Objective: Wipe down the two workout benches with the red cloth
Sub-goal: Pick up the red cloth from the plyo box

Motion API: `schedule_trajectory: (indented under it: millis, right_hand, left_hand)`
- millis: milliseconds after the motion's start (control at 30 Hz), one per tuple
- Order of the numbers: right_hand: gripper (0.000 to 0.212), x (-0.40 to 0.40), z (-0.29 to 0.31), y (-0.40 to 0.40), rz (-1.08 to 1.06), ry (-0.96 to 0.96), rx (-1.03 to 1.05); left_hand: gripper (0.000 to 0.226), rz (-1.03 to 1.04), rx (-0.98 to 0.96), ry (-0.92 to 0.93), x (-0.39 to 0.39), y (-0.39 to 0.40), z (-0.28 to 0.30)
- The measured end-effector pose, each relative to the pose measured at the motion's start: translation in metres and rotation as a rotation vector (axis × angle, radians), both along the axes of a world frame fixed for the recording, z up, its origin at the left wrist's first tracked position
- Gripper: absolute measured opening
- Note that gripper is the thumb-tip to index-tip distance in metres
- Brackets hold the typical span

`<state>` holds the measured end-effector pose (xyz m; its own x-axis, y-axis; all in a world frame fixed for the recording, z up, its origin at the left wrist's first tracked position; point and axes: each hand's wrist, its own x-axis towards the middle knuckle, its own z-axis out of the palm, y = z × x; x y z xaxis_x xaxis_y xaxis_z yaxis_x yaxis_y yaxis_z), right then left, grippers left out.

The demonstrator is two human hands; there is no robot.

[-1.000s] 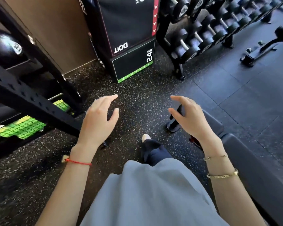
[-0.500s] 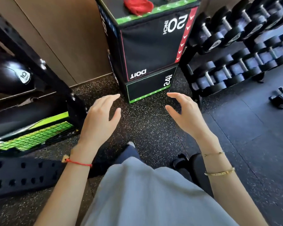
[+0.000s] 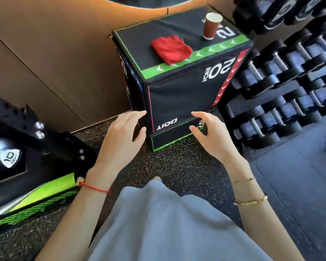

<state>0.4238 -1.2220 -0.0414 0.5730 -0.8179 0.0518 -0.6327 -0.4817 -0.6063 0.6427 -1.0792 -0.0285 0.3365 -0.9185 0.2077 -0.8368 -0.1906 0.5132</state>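
Crumpled red fabric cloth [image 3: 171, 49] on black padded plyo box [image 3: 179, 95]: light, limp; pinch raised fold. Your left hand [image 3: 123, 136], right hand [image 3: 211, 136] spread, empty.

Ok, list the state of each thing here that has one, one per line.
red cloth: crumpled, lying untouched on top of the plyo box, at its near edge.
paper cup: upright on the box top, apart from the cloth; contents not visible.
plyo box: standing on the floor against the wall.
left hand: open, holding nothing.
right hand: open, holding nothing.
dumbbells: racked.
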Motion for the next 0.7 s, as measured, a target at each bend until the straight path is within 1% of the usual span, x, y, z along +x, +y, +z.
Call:
schedule_trajectory:
  millis: [167,300,500,700]
  right_hand:
    - [0.040,0.046,-0.002,-0.063,-0.016,-0.010,0.009]
    - [0.040,0.073,-0.008,-0.115,-0.010,-0.005,0.031]
    - [0.041,0.108,-0.016,-0.209,0.008,0.017,0.032]
    - [0.042,0.147,-0.016,-0.303,0.076,0.048,0.027]
  left_hand:
    - [0.041,-0.012,0.030,-0.005,0.039,-0.064,-0.002]
    - [0.039,0.019,0.036,-0.002,0.061,-0.109,-0.010]
    - [0.037,0.128,0.028,-0.002,0.085,-0.182,-0.027]
    - [0.037,0.281,0.009,0.000,0.095,-0.255,-0.047]
